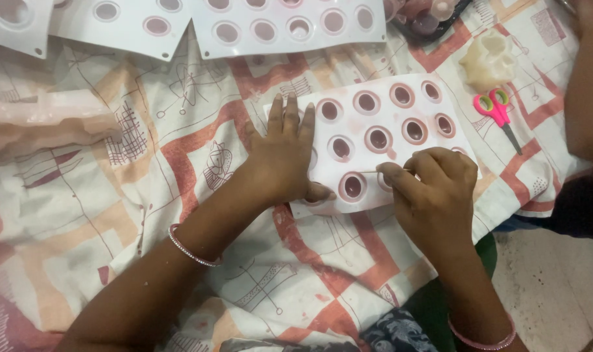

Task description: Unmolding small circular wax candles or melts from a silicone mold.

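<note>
Nearest the camera, both forearms reach forward over a patterned cloth (81,215) printed in red, orange and white, each wrist wearing a thin pink bangle. The right hand (433,189) is clenched in a pinch around a thin pale wooden stick (374,171), whose tip points left toward a round cavity just beside the fingers. The left hand (284,160) lies flat and released, fingers spread, pressing down the left part of a white flexible mould sheet with rows of round pinkish cavities (387,124). That sheet lies under both hands and stretches away from them.

Beyond the right hand, to its right, rest small scissors with pink and green handles (497,112), and past those a lumpy cream-coloured piece (487,60). Farthest off, beyond the left hand, lie more white mould sheets (270,26) of the same kind.
</note>
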